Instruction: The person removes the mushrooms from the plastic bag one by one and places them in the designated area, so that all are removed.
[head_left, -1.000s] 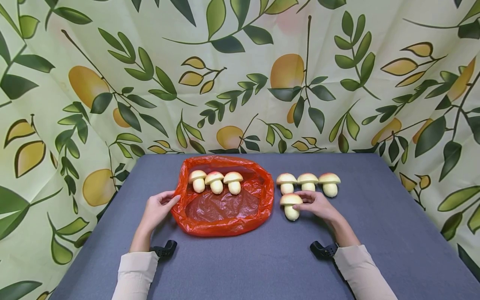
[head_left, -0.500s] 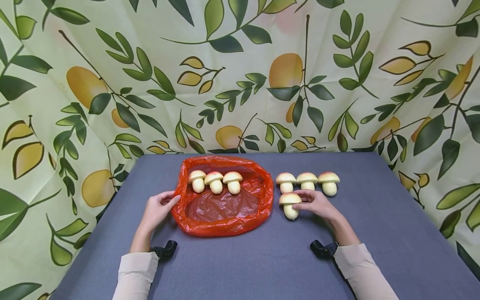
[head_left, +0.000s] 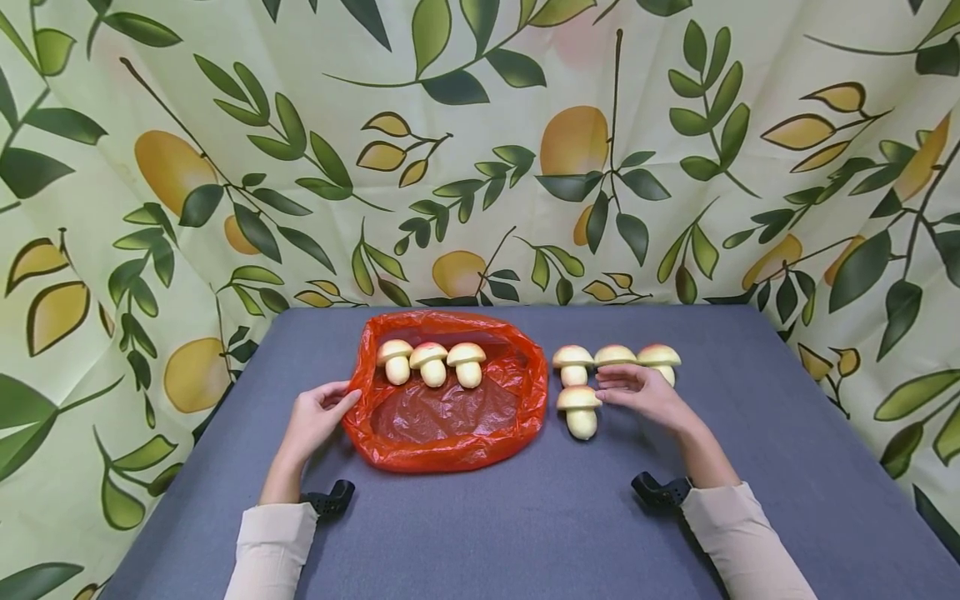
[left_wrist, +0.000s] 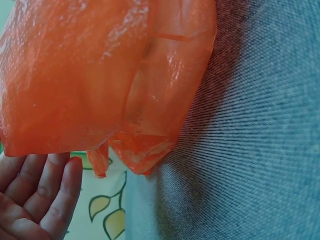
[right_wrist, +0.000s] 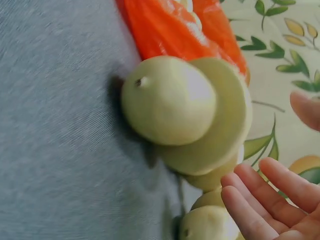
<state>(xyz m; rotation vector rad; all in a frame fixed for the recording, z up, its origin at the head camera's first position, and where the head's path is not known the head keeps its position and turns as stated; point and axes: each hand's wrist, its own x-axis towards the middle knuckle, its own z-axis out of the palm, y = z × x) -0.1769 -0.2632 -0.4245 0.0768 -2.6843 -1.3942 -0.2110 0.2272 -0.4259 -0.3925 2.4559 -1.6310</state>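
Note:
A red plastic bag (head_left: pixel 442 457) stands on the table with its mouth wide and its rim rolled down. Three toy mushrooms (head_left: pixel 431 365) lie in a row inside it. My left hand (head_left: pixel 317 421) pinches the bag's left rim; its fingertips meet the bag in the left wrist view. To the right of the bag, a single mushroom (head_left: pixel 581 412) with a pale stem and reddish-yellow cap lies on the cloth. My right hand (head_left: pixel 647 398) is just right of it, fingers extended and holding nothing. In the right wrist view a gap separates the fingers from that mushroom (right_wrist: pixel 170 100).
Behind the single mushroom, a row of three more mushrooms (head_left: pixel 574 365) lies along the cloth, partly covered by my right hand. Grey cloth covers the table (head_left: pixel 480 533). A leaf-and-fruit patterned curtain (head_left: pixel 480 208) hangs behind and at both sides.
My right hand has let go of the single mushroom and shifted slightly up and right, toward the back row. The mushroom stays in place. The left hand and bag have not moved.

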